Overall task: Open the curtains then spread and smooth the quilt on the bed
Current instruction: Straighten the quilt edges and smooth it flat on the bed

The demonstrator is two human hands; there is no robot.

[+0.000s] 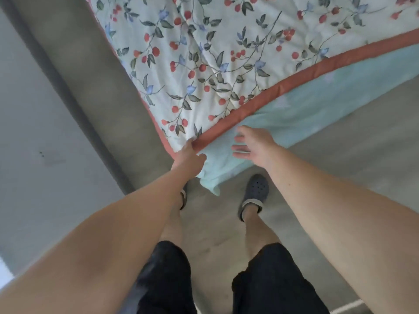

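Observation:
The quilt is white with red berries and green leaves, edged by a rust-red border, and its pale mint underside shows where the near edge is folded. My left hand pinches the red border at the quilt's near corner. My right hand hovers with fingers spread just over the mint fabric, beside the left hand. The curtains are out of view.
A grey bed frame or base runs diagonally along the quilt's left side, with pale floor beyond it. My legs, in dark shorts, and my dark clogs stand on grey floor right at the quilt's hanging corner.

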